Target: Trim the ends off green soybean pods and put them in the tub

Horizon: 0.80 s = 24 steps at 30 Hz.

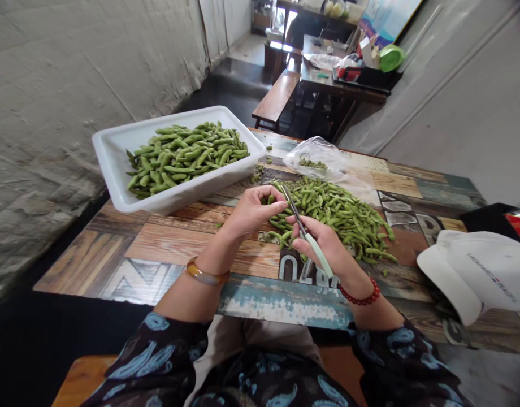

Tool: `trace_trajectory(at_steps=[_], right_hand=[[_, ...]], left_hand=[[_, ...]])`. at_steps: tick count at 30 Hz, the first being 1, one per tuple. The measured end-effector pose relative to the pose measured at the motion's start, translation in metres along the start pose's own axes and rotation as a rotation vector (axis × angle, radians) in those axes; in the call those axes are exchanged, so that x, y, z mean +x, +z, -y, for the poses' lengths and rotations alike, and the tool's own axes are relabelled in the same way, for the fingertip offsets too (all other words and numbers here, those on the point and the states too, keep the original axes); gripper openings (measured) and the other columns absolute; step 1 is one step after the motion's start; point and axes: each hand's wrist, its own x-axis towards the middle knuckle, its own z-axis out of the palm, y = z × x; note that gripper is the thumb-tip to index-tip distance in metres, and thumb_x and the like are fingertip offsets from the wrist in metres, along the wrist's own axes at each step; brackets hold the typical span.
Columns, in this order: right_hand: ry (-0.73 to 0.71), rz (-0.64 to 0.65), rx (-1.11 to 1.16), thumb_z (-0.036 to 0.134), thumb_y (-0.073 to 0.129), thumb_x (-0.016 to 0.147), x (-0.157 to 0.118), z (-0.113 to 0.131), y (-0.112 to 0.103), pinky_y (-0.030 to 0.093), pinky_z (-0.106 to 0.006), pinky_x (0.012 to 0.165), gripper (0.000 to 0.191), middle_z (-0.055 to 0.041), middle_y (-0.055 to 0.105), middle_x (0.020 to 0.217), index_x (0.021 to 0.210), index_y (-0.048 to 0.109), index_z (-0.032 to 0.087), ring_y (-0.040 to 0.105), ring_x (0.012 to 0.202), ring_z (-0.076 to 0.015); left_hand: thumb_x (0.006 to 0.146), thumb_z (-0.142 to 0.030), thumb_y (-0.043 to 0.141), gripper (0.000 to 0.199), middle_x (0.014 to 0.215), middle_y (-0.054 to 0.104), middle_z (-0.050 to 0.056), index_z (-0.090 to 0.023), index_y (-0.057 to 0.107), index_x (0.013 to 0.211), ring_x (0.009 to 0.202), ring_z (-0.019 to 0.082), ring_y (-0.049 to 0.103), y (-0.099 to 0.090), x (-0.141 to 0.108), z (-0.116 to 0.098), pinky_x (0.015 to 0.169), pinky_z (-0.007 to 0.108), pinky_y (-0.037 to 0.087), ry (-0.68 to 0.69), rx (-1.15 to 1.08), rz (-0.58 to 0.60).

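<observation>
My left hand (256, 210) is closed around an edamame pod (266, 199), partly hidden by the fingers. In my right hand (321, 240) is a pair of scissors (317, 253) with pale green handles. The blades point up and away from me, their tips close to the left fingertips. Just beyond both hands lies a loose pile of edamame pods (336, 212) on the patchwork-print table (200, 249). To the left, a white plastic tub (192, 189) holds many more green pods (187, 155).
Behind the pile rests a clear plastic bag (317, 152) with small green trimmings. A white cap (476, 271) lies at the table's right side, near a black item (484, 220). Farther back stand a wooden bench (279, 96) and another table (319, 73). A rough wall (86, 73) runs along the left.
</observation>
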Motion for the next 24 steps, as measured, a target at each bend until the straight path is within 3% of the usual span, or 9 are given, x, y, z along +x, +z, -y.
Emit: trace_trajectory(at_steps=[6, 17, 24], right_hand=[[0.040, -0.009, 0.100, 0.055, 0.061, 0.089, -0.0011, -0.0007, -0.0004, 0.043, -0.025, 0.058, 0.051, -0.0011, 0.056, 0.087, 0.123, 0.059, 0.017, 0.048, 0.063, -0.0107], [-0.021, -0.034, -0.048, 0.048, 0.060, 0.091, 0.0007, -0.0023, 0.0027, 0.046, -0.028, 0.064, 0.044, -0.0040, 0.061, 0.085, 0.120, 0.061, 0.014, 0.057, 0.076, -0.0165], [-0.069, -0.072, -0.145, 0.047, 0.059, 0.092, 0.0016, -0.0028, 0.0013, 0.049, -0.031, 0.073, 0.037, -0.0038, 0.063, 0.085, 0.112, 0.065, 0.016, 0.060, 0.081, -0.0182]], left_hand=[[0.072, -0.029, 0.072, 0.016, 0.066, 0.060, 0.000, -0.015, 0.065, 0.072, 0.060, 0.010, 0.050, 0.0014, -0.0011, 0.0005, 0.057, 0.022, 0.041, -0.018, -0.018, 0.021], [0.072, -0.031, 0.072, 0.019, 0.073, 0.062, 0.002, -0.014, 0.065, 0.071, 0.065, 0.010, 0.053, 0.0022, -0.0010, 0.0019, 0.057, 0.020, 0.043, 0.000, 0.025, 0.038], [0.075, -0.038, 0.070, 0.025, 0.066, 0.061, 0.001, -0.014, 0.069, 0.082, 0.053, 0.010, 0.052, 0.0005, -0.0010, 0.0077, 0.046, 0.021, 0.042, -0.163, 0.027, 0.143]])
